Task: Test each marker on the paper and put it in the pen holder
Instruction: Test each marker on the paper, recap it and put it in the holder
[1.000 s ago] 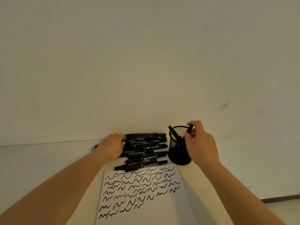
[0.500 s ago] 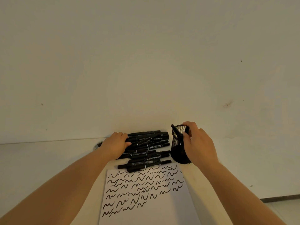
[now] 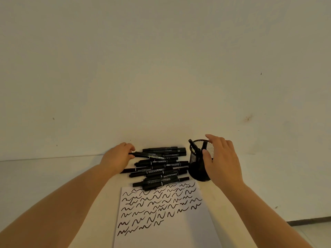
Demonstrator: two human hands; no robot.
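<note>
Over the black mesh pen holder (image 3: pixel 201 161), the right hand (image 3: pixel 222 158) now hovers with fingers spread and relaxed, thumb lying against the holder's wall; the marker it held a second ago has gone from its grip. Two markers (image 3: pixel 196 151) lean inside the holder, their ends poking above the rim. At the left end of the pile of black markers (image 3: pixel 161 166), the left hand (image 3: pixel 118 157) pinches one marker (image 3: pixel 146 155) and has lifted its near end slightly, where before it only rested on the pile. Just nearer than the pile lies the white paper (image 3: pixel 188 222), covered in black squiggles, its top edge touching the closest markers.
</note>
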